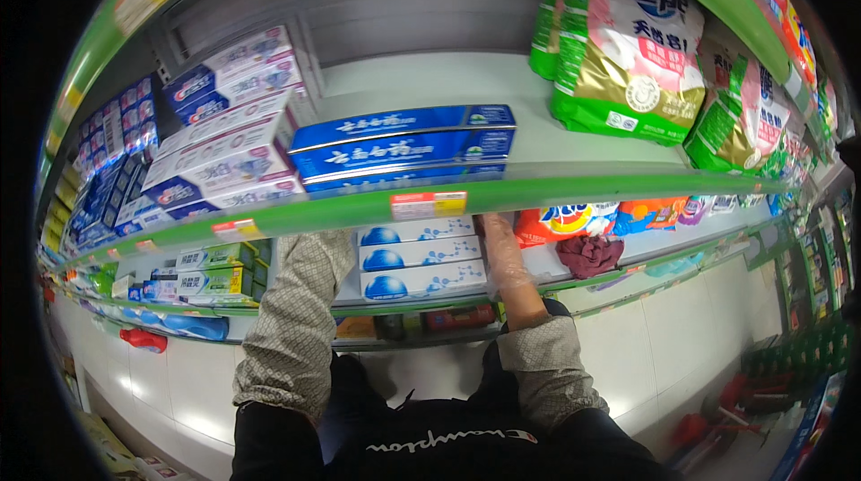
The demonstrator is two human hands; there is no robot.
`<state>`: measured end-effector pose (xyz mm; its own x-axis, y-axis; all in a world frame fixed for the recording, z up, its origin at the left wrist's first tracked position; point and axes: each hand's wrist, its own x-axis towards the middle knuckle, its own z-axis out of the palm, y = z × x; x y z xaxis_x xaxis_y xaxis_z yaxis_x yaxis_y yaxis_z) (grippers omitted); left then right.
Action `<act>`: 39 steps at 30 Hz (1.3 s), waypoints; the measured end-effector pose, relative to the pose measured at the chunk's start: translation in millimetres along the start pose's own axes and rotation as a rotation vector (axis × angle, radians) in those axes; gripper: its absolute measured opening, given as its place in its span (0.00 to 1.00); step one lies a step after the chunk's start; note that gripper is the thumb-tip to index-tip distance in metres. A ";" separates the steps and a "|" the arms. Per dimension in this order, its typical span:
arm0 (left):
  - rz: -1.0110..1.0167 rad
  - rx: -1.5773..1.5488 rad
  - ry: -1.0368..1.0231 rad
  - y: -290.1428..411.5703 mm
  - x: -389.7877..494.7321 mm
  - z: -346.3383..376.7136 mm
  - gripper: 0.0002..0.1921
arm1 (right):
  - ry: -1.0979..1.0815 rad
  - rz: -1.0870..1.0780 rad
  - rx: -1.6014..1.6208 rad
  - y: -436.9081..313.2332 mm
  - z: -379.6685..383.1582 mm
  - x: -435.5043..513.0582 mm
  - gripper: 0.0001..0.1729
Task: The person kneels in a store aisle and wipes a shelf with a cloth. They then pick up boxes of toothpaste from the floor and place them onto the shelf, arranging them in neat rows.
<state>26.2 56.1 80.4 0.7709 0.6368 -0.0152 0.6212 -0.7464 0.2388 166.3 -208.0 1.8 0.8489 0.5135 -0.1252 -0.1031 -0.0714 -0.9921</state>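
Note:
Stacked white toothpaste boxes with blue spheres point(422, 259) stand on the lower shelf, between my two arms. My right hand point(503, 249), in a clear plastic glove, is at the right end of this stack; its fingertips are hidden under the upper shelf's green edge. My left arm, in a patterned sleeve, reaches in at the stack's left side, and that hand is hidden beneath the same edge. A crumpled maroon cloth point(589, 256) lies right of my right hand. Above, blue toothpaste boxes point(403, 145) are stacked on the upper shelf.
The green upper shelf edge point(350, 217) with price tags crosses above my forearms. Crest boxes point(222, 158) fill the upper left; large detergent bags point(629, 71) stand upper right. Green-and-white boxes point(218, 272) are at the lower left, red detergent bags point(562, 224) at the lower right.

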 end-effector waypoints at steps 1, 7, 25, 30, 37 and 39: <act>0.012 0.002 0.000 7.1 8.8 11.7 0.22 | 0.031 0.003 -0.008 -7.7 -1.8 -6.8 0.50; 0.084 -0.050 0.137 0.7 26.9 22.0 0.22 | 0.072 -0.081 -0.157 8.6 -8.0 4.2 0.46; 0.058 -0.510 0.017 -24.4 -32.1 91.3 0.26 | -0.171 -0.076 -0.269 -18.0 -6.3 13.3 0.58; 0.225 -0.424 0.052 -40.3 -41.6 92.8 0.26 | -0.135 -0.011 -0.286 -25.6 -3.8 9.6 0.55; 0.362 -0.159 0.196 -24.2 -51.0 93.2 0.23 | -0.168 0.010 -0.324 -10.2 -2.9 17.1 0.56; 0.382 -0.130 0.256 -22.5 -51.7 95.5 0.24 | -0.132 0.044 -0.250 -4.5 -1.2 15.0 0.56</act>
<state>-14.2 21.5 -16.9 0.8710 0.3612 0.3331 0.2652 -0.9163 0.3001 180.1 -201.0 4.4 0.7699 0.6109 -0.1845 0.0067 -0.2967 -0.9549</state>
